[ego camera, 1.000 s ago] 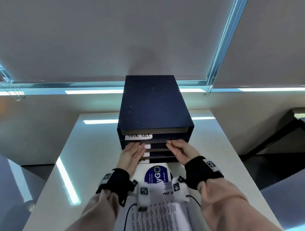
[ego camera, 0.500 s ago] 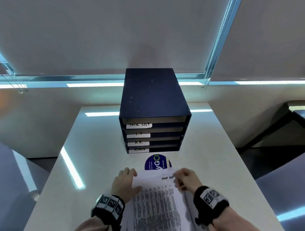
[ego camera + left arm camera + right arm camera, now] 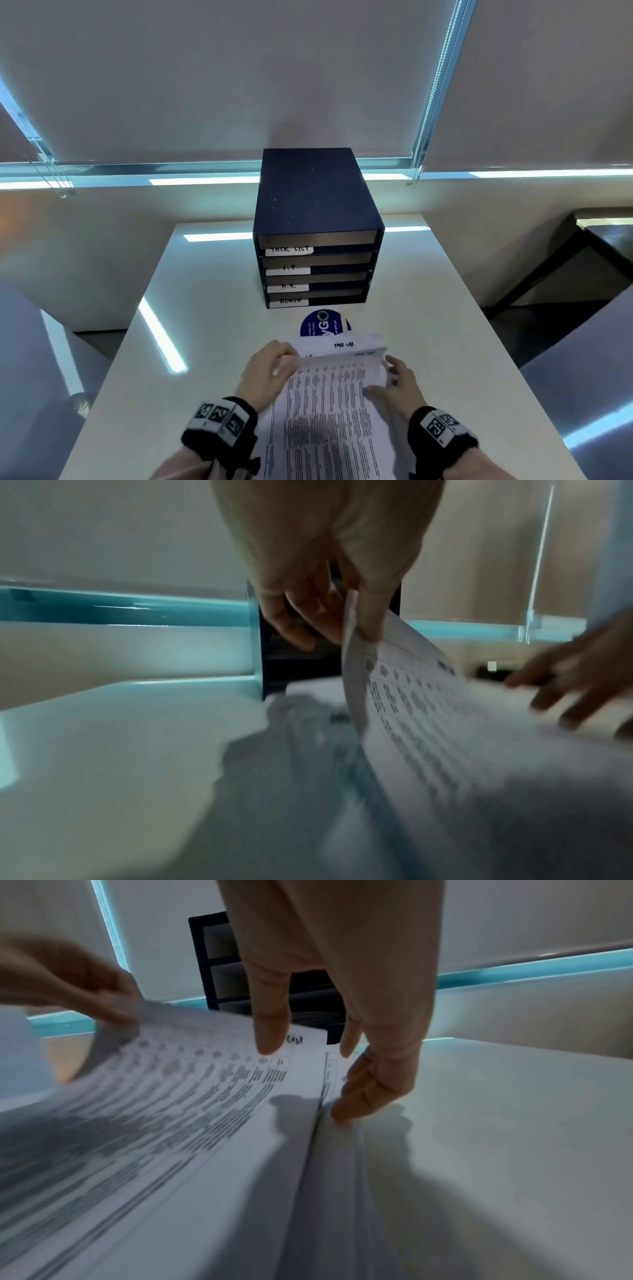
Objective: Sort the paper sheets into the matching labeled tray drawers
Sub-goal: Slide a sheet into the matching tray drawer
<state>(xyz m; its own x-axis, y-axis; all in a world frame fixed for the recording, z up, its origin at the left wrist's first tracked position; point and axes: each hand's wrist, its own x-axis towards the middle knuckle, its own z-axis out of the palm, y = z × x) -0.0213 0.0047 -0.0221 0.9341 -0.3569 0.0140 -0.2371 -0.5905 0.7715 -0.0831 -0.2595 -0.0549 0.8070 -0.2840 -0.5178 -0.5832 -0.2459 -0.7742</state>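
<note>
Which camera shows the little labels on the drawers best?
The head view: all four drawer labels read clearly, TASK LIST, I.T, H.R., ADMIN. The right wrist view shows only a blurred slice of the drawer unit; the left wrist view hides it behind fingers.

The drawer unit [image 3: 317,219] carries four white labels, top to bottom: "TASK LIST", "I.T", "H.R.", "ADMIN". At its 6 o'clock, a sheet [image 3: 346,346] reads "TASK LIST" handwritten.
</note>
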